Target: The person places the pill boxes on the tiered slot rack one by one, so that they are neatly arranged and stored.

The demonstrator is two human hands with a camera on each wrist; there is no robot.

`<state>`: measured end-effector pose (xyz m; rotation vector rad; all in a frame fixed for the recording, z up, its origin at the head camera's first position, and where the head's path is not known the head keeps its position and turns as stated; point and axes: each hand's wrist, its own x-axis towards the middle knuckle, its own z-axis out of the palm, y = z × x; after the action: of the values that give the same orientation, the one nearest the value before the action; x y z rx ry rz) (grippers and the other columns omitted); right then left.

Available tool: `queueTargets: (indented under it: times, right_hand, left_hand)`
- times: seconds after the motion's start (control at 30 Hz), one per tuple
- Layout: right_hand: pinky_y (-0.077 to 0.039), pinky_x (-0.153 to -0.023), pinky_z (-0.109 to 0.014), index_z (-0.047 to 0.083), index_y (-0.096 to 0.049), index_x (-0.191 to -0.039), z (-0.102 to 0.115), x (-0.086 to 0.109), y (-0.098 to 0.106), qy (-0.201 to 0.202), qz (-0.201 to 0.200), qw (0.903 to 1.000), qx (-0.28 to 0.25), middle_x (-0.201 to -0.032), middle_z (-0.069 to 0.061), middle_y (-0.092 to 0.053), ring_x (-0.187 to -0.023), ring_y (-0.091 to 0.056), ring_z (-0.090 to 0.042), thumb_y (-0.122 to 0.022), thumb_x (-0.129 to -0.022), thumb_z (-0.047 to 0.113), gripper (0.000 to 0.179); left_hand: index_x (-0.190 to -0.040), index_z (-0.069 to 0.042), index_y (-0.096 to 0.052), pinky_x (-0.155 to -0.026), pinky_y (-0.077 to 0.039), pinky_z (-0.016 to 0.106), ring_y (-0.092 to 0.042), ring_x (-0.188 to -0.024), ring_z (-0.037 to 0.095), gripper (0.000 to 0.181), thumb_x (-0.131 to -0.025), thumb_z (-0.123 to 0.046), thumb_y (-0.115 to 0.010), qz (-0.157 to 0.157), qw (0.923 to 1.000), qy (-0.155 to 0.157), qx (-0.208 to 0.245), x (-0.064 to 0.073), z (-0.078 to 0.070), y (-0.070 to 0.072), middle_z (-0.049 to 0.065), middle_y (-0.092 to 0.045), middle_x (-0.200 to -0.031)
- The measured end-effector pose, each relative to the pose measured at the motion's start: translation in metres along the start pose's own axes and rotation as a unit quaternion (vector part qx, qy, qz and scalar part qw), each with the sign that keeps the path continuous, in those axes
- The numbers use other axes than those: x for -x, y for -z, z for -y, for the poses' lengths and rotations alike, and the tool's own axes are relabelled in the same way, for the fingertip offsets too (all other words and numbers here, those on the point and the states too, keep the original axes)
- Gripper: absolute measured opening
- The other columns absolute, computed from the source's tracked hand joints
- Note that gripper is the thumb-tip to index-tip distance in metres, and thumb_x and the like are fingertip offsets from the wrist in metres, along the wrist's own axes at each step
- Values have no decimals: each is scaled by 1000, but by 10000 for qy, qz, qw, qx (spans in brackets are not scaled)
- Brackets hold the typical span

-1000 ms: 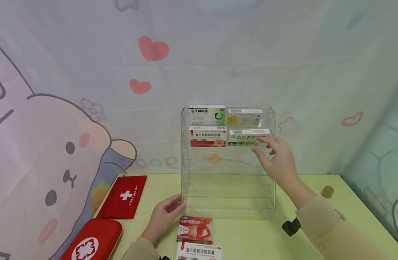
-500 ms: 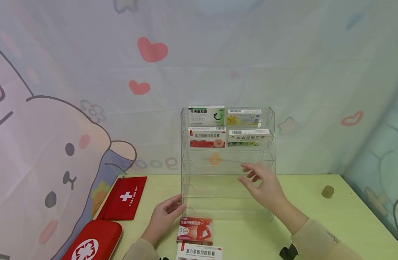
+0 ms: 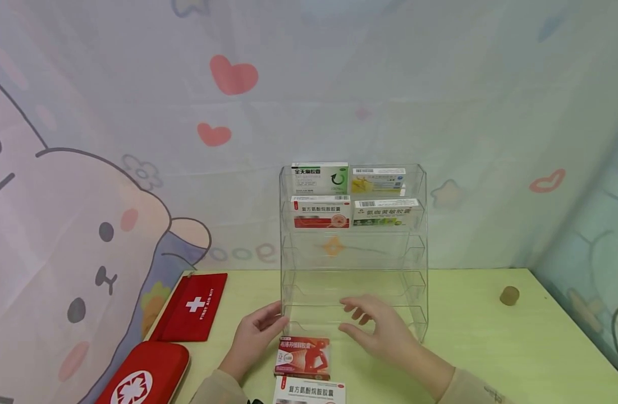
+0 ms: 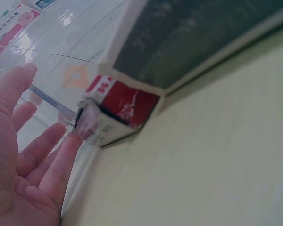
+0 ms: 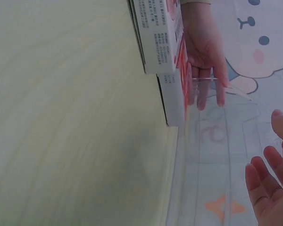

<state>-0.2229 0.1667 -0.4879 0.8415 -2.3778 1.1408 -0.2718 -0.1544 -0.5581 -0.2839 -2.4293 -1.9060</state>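
My left hand holds the left side of a clear plastic display rack, thumb on one face of the panel and fingers on the other. My right hand is in front of the lowest tiers, fingers loosely bent, holding nothing. On the table before the rack lies a red medicine box, with a white and red medicine box just nearer. The rack's top tier bears a white and green box and a yellow and white box. Below them stand a white-red box and a white-green box.
To the left lie a red first aid pouch and a red hard case with a white emblem. A small round brown object sits at the table's right. Behind hangs a printed cloth.
My right hand has come away from the white-green box on the second tier and moved down and left to the lowest tiers. My left hand has stayed on the rack's side.
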Motion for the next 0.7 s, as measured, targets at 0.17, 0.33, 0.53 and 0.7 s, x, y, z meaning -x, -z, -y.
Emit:
queueTargets:
  times: [0.17,0.33,0.53,0.7]
  right_hand:
    - [-67,-79,-28,14,-75,-134,0,7,-17,-172,335,9993,-65,-120,-4,-80,-95,-72,-10,-83,-101,24,36]
    - [-67,-83,-28,12,-74,-135,2,14,-29,-460,754,9959,-199,-128,-9,-79,-100,-75,-24,-79,-104,32,38]
    - [-65,-87,-29,13,-73,-137,5,22,-38,-849,1126,9896,-273,-132,-3,-76,-106,-72,-21,-76,-105,39,41]
    - [-65,-90,-27,15,-72,-138,6,25,-44,-849,1256,9882,-227,-132,-1,-74,-108,-72,-19,-76,-105,37,39]
  left_hand:
    - [-143,-14,-75,-98,-62,18,-79,-121,21,47,-99,-26,-85,-31,10000,69,36,0,0,0,10,-77,-141]
    - [-143,-12,-74,-97,-61,17,-79,-122,21,47,-99,-23,-85,-2,9999,90,105,0,0,0,11,-77,-141]
    - [-144,-13,-74,-97,-60,15,-78,-125,25,48,-98,-25,-85,18,9998,118,177,-1,2,-1,11,-77,-142]
    - [-144,-14,-74,-98,-61,16,-78,-125,26,48,-98,-26,-85,37,9998,129,159,-2,3,0,10,-77,-143]
